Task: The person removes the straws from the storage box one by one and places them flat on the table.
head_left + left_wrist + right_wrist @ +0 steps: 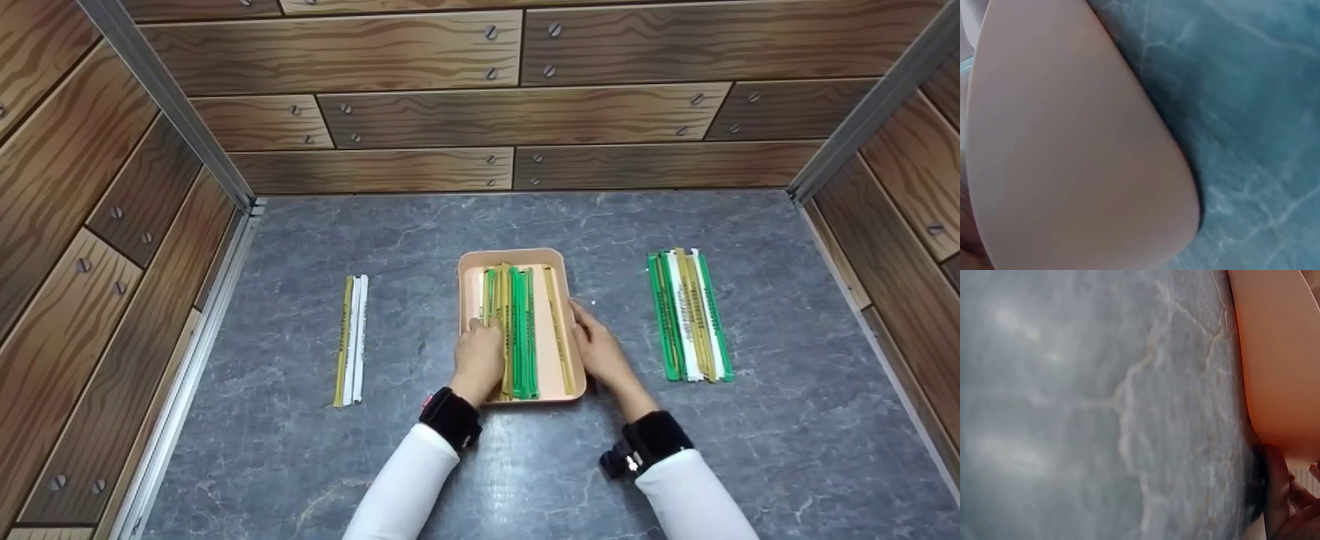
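The person's left hand [478, 358] lies inside the shallow peach-coloured plastic tray [517, 257] at the middle of the grey marbled tabletop [420, 232], its fingers [475, 325] bent down onto the long flat wrapped sticks in the tray [519, 330], touching the olive and white ones at the left; whether they pinch one I cannot tell from here; the right hand [600, 346] rests against the tray's right wall, fingers together and fairly straight, bracing it; the left wrist view shows only the tray's pale underside [1072, 146] and tabletop, the right wrist view the tray's edge [1280, 354] with a bit of the hand at the bottom corner. To my eye, the step wants the bracing hand kept firm so the tray does not slide, and the sticks fanned apart with the fingertips so only one lifts; they lie close and overlapping. Counting: one tray; in it roughly three green sticks, about three olive and one white, though the hand hides some; the small row on the left [351, 339] has three, one olive and two white; the pile on the right [690, 315] looks like seven or so, green, white and olive mixed, too overlapped to count surely.
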Demonstrator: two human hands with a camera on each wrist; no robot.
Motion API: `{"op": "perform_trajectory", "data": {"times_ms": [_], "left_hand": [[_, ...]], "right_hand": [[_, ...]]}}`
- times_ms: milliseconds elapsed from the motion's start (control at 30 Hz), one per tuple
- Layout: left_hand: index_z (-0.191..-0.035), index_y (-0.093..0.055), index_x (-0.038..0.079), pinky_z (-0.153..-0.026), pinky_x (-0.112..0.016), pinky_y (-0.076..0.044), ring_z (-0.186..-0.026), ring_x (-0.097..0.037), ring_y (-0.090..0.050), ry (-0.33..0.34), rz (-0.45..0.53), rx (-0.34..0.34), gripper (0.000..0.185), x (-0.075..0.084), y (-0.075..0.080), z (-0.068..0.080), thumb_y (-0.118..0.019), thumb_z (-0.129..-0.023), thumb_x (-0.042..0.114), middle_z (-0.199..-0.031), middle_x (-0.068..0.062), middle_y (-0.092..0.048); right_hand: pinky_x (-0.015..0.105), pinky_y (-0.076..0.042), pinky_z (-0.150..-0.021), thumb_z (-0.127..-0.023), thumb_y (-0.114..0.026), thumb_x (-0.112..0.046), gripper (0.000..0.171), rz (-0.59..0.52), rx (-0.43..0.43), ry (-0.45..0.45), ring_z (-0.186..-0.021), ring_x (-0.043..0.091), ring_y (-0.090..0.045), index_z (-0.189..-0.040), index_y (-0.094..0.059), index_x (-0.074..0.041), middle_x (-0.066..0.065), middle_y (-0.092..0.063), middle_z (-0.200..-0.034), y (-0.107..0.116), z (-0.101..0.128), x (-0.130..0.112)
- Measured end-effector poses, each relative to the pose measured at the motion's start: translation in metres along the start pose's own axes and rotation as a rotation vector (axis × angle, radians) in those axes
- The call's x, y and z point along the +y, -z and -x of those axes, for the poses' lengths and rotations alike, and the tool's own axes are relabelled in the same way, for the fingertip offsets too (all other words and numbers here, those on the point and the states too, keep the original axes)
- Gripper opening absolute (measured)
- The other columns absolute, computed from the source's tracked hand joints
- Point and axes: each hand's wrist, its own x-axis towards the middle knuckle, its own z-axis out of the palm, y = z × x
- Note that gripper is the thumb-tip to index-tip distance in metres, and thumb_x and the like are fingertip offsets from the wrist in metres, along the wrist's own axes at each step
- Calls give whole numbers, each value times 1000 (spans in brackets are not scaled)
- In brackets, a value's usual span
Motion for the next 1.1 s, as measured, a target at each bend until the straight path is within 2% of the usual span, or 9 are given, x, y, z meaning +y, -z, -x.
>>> {"op": "perform_trajectory", "data": {"times_ms": [100,200,300,433,533,667,833,967,1100], "left_hand": [[-109,-65,0,-60,-40,-56,-71,-31,-65,3,-24,-12,30,0,0,-2,-67,-79,3,-90,-19,-62],[-102,-69,0,-58,-39,-56,-70,-30,-65,-5,-53,-30,20,-1,0,-3,-66,-83,5,-87,-18,-63],[-93,-72,1,-58,-40,-56,-70,-29,-65,-11,-38,-34,12,-2,-1,-3,-63,-86,3,-84,-17,-65],[-91,-70,2,-58,-40,-56,-70,-29,-65,-12,98,-20,9,-6,6,-1,-63,-85,-2,-83,-16,-65],[-101,-69,3,-59,-41,-56,-73,-32,-67,-4,202,0,21,-10,15,2,-63,-83,-6,-88,-17,-67],[-114,-67,6,-58,-40,-56,-74,-33,-67,0,306,59,38,-17,28,7,-62,-81,-11,-95,-18,-68],[-118,-68,8,-60,-40,-56,-77,-31,-68,-8,390,176,37,-32,47,14,-70,-83,-2,-99,-15,-71],[-119,-69,6,-69,-41,-57,-83,-29,-69,6,444,258,38,-52,57,16,-74,-82,0,-100,-13,-72],[-119,-68,0,-75,-40,-57,-87,-32,-70,55,523,299,40,-79,60,18,-73,-79,-5,-102,-18,-71]], "right_hand": [[50,-32,-110,-103,-44,-10,48,1,0,-4,-134,38,-40,-151,-38,-9,23,-40,-148,0,0,0],[50,-32,-110,-103,-44,-11,49,6,-2,-7,-134,38,-41,-151,-38,-10,23,-40,-148,0,0,1],[50,-32,-110,-103,-44,-10,49,5,-4,-5,-134,38,-40,-151,-38,-10,22,-40,-149,0,0,1],[50,-32,-110,-103,-44,-11,48,10,-3,-1,-134,38,-39,-151,-38,-9,22,-39,-149,1,0,0],[50,-32,-110,-103,-44,-11,48,16,-2,2,-134,38,-39,-151,-38,-9,22,-39,-149,1,0,0],[50,-31,-110,-103,-44,-10,48,20,-1,4,-135,38,-38,-151,-38,-9,22,-39,-149,2,0,1],[49,-30,-111,-103,-44,-10,48,14,4,4,-136,38,-38,-151,-38,-8,22,-38,-149,1,0,1],[48,-29,-111,-103,-44,-9,48,3,4,2,-136,37,-37,-150,-39,-8,21,-38,-150,1,0,1],[48,-28,-112,-103,-44,-9,48,-5,-3,8,-137,37,-35,-151,-38,-7,21,-37,-150,1,0,1]]}}
